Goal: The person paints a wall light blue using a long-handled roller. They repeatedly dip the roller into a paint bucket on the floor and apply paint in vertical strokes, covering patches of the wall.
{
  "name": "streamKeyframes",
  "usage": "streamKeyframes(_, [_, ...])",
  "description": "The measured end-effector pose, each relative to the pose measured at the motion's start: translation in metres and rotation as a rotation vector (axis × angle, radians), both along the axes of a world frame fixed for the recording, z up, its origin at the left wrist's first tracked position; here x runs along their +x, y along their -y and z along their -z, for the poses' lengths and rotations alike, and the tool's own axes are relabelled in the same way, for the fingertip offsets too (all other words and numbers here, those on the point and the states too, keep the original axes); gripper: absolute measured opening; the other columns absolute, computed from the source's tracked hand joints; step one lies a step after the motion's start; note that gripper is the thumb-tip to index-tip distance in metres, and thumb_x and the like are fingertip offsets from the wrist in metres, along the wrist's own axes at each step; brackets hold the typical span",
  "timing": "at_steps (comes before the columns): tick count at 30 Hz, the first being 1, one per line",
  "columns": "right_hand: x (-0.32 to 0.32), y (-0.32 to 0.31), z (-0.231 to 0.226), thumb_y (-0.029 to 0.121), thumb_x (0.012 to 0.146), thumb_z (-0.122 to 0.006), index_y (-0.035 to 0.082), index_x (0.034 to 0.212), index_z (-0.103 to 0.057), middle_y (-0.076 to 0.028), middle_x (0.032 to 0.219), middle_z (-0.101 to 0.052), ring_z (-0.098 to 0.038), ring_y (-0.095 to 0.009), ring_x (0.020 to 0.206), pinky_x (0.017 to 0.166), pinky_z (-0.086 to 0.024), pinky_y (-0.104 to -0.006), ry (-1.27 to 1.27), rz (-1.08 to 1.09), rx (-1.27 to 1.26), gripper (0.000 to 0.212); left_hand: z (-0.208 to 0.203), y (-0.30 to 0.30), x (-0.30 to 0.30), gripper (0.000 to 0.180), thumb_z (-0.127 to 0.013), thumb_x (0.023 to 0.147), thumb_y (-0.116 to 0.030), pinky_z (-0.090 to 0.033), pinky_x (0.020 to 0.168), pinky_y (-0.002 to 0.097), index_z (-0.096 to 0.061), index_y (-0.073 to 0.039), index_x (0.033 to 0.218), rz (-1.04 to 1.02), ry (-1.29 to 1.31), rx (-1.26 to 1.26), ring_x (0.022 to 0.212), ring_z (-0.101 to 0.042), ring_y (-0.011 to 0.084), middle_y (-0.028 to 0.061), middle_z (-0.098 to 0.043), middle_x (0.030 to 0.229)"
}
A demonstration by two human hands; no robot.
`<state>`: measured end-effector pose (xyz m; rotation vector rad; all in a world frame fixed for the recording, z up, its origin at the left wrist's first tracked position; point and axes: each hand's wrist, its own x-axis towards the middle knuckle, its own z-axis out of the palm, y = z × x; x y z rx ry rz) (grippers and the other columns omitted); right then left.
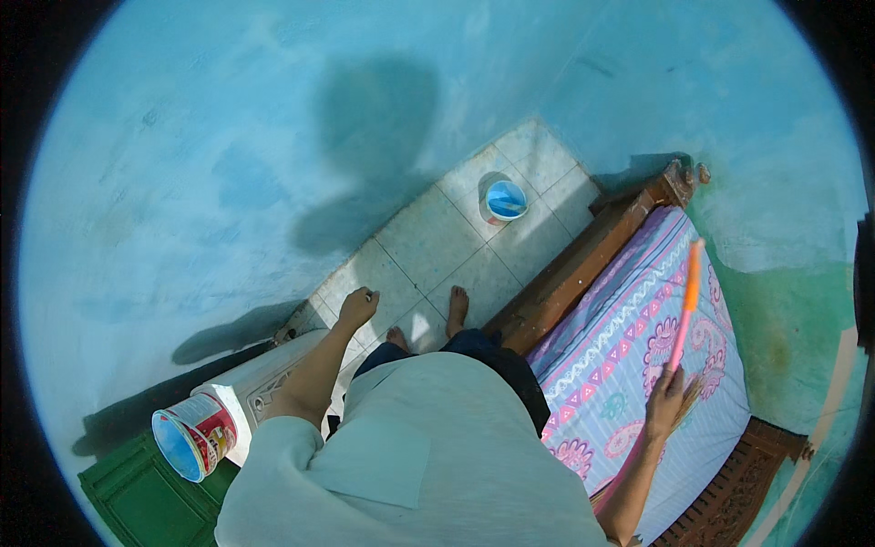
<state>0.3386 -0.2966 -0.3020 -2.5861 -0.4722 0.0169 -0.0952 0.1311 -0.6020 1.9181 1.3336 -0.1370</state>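
My right hand [665, 401], at the right over the bed, is closed round a hand broom [685, 310]. Its pink and orange handle points up and away from me, and straw-coloured bristles show beside my hand. My left hand [358, 308] is held above the tiled floor with its fingers curled in. A small dark spot shows at those fingers, too small to name. Under the broom lies a mattress [606, 365] with a purple, pink and white patterned cover.
A wooden bed frame [583, 264] runs along the mattress. On the tiled floor [410, 246] stands a small bucket [506, 201], blue inside. Another paint bucket [205, 415] is at left, by a white cabinet [260, 383] and a green panel [150, 488]. Blue walls [228, 137] enclose the corner.
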Motion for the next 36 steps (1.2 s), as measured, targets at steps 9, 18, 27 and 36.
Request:
streamKeyframes(9, [0.025, -0.053, 0.069, 0.032, 0.101, -0.047, 0.002, 0.097, -0.052, -0.030, 0.078, -0.063, -0.062, -0.050, 0.076, 0.061, -0.047, -0.0545, -0.275, -0.158, -0.328, 0.030, 0.038, 0.000, 0.010, 0.041, -0.055, 0.091, -0.037, -0.052, 0.081, 0.0463, -0.067, 0.002, 0.093, -0.086, -0.076, 0.021, 0.089, -0.066, 0.0417, 0.0260, -0.068, 0.092])
streamKeyframes(18, [0.113, -0.077, 0.130, 0.035, 0.099, -0.049, 0.001, 0.098, -0.055, -0.029, 0.077, -0.064, -0.063, -0.050, 0.076, 0.062, -0.047, -0.0561, -0.252, -0.291, -0.433, 0.035, 0.041, -0.026, 0.058, 0.040, -0.054, 0.093, -0.035, -0.052, 0.075, 0.0443, -0.067, 0.003, 0.092, -0.240, 0.011, -0.011, 0.077, -0.068, 0.0373, 0.0243, -0.068, 0.081])
streamKeyframes(27, [0.167, -0.118, 0.134, 0.032, 0.099, -0.048, 0.006, 0.110, -0.051, -0.027, 0.085, -0.067, -0.065, -0.047, 0.081, 0.068, -0.050, -0.0561, -0.286, -0.367, -0.562, 0.029, 0.018, -0.035, 0.092, 0.037, -0.054, 0.094, -0.032, -0.053, 0.064, 0.0397, -0.066, 0.003, 0.092, -0.320, 0.014, -0.055, 0.058, -0.067, 0.0284, 0.0193, -0.067, 0.071])
streamKeyframes(36, [0.231, -0.180, 0.071, 0.028, 0.098, -0.048, 0.012, 0.130, -0.048, -0.024, 0.089, -0.068, -0.066, -0.044, 0.085, 0.073, -0.052, -0.0541, -0.309, -0.570, -0.777, 0.036, 0.076, -0.038, 0.130, 0.039, -0.052, 0.093, -0.033, -0.053, 0.070, 0.0420, -0.065, 0.003, 0.089, -0.293, -0.017, -0.170, 0.060, -0.068, 0.0318, 0.0205, -0.067, 0.066])
